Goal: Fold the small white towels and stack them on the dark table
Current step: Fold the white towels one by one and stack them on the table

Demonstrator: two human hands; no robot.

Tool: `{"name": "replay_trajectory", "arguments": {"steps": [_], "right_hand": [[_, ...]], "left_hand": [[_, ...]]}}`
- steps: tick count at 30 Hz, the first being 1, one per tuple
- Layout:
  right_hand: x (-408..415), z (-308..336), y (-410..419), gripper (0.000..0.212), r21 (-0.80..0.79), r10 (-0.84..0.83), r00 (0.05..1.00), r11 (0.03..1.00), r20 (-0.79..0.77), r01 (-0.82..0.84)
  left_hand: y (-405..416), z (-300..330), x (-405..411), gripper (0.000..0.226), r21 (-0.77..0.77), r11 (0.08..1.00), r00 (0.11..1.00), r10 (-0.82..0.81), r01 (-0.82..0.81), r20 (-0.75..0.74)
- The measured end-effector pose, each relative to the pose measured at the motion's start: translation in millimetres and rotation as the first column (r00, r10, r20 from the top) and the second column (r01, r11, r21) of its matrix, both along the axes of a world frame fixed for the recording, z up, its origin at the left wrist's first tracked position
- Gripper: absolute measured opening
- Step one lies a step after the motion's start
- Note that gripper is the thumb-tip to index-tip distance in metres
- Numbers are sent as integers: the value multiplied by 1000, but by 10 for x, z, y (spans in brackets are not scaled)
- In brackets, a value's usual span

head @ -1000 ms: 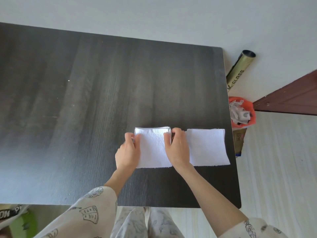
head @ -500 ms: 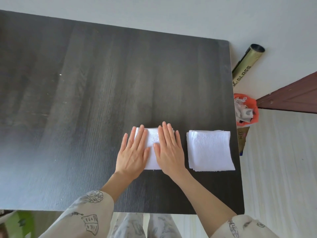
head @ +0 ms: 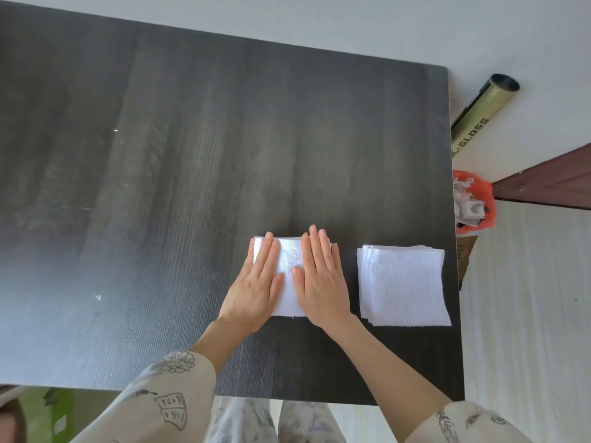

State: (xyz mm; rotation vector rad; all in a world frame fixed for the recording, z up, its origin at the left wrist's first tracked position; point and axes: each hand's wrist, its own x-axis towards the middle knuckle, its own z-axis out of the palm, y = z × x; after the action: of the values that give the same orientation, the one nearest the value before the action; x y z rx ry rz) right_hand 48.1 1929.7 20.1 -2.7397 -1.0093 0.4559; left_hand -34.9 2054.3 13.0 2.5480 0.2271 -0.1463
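Count: 1 folded towel (head: 289, 266), 1 stack of folded towels (head: 403, 286) at right, both near edge of dark table (head: 192, 155) | left hand (head: 256, 282), right hand (head: 319, 276) flat, fingers straight, pressing towel | vs 0.5 s ago: hands unchanged, flat.

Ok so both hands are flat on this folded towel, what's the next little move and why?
Probably lift the folded towel onto the stack to its right. Left hand and right hand press it flat with straight fingers, it looks fully folded, and the stack sits apart.
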Motion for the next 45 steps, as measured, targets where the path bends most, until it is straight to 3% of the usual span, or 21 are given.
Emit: {"name": "replay_trajectory", "arguments": {"steps": [2,3,5,6,7,9,10,11,14,17,19,24,26,29,32,39,42,45], "right_hand": [[-7,72,-28,57,125,-10,997,992,-78,19],[-12,139,-31,55,201,-49,980,976,-192,88],[-36,325,-1,54,322,-182,885,884,-429,338],[-39,435,11,54,335,-267,778,789,-569,516],[-29,490,13,55,292,-330,642,686,-692,667],[19,550,28,56,101,-384,374,571,-844,815],[41,554,25,58,21,-401,293,559,-868,829],[56,581,27,57,-29,-409,248,563,-878,826],[85,613,59,42,-81,-416,191,553,-889,829],[117,623,81,52,-146,-438,129,540,-890,829],[127,626,109,56,-184,-459,93,523,-883,832],[141,618,132,63,-259,-466,-4,484,-885,836],[151,601,109,62,-252,-447,-6,494,-895,832],[138,605,111,44,-250,-448,1,499,-894,829],[111,604,125,68,-258,-453,-12,484,-891,836],[-18,668,-108,63,-224,-445,-25,401,-895,888],[-175,664,-189,64,-238,-422,-99,289,-901,927],[-267,665,-306,60,-338,-416,-252,146,-874,930]], "left_hand": [[35,65,-32,54,-98,994,998,61,-57,34],[52,111,-53,55,-169,981,995,96,-93,9],[31,236,-87,53,-272,942,980,198,-195,-14],[-3,282,-93,52,-314,912,963,269,-262,-22],[-39,327,-89,53,-390,848,927,370,-360,-50],[-89,422,-25,55,-585,573,795,560,-574,-231],[-102,440,1,55,-641,426,732,593,-639,-336],[-105,452,20,55,-656,333,690,597,-677,-409],[-95,383,47,56,-642,252,648,568,-724,-508],[-60,299,37,78,-611,187,601,537,-769,-592],[-32,279,21,86,-608,183,600,524,-773,-604],[-3,347,25,74,-617,174,610,495,-767,-618],[4,383,35,62,-619,173,614,484,-766,-624],[27,371,32,54,-628,153,616,465,-763,-636],[48,373,38,54,-648,158,638,454,-745,-622],[22,308,-202,35,-676,216,680,474,-705,-559],[-3,323,-274,38,-603,360,694,491,-712,-526],[103,543,-15,49,-455,622,769,559,-637,-311]]}}
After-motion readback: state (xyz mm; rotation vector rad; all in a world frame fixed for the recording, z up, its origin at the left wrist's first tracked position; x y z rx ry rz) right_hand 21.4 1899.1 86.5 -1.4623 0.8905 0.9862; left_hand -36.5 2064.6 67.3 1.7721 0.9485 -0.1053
